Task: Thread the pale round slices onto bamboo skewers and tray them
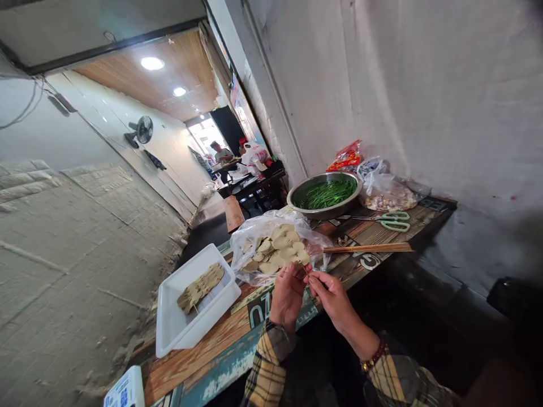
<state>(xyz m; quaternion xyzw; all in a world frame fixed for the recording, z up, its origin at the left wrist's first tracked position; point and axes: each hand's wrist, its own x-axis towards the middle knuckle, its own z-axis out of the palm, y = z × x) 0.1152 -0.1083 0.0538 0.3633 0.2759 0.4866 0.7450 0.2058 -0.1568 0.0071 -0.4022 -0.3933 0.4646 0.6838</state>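
My left hand (287, 294) and my right hand (331, 295) meet fingertip to fingertip at the near edge of the wooden table (220, 339). Both are pinched closed around something small that I cannot make out. Just beyond them lies a clear plastic bag (254, 232) full of pale round slices (280, 249). To the left, a white tray (173, 328) holds finished skewers of the same slices (200, 287). A bundle of bamboo sticks (367, 247) lies on the table to the right of the bag.
A steel bowl of green chives (324, 193) stands at the back, with green-handled scissors (392, 220), a clear bag of food (386, 195) and a red packet (345, 158) nearby. A white wall runs along the right. A person sits far down the passage (220, 151).
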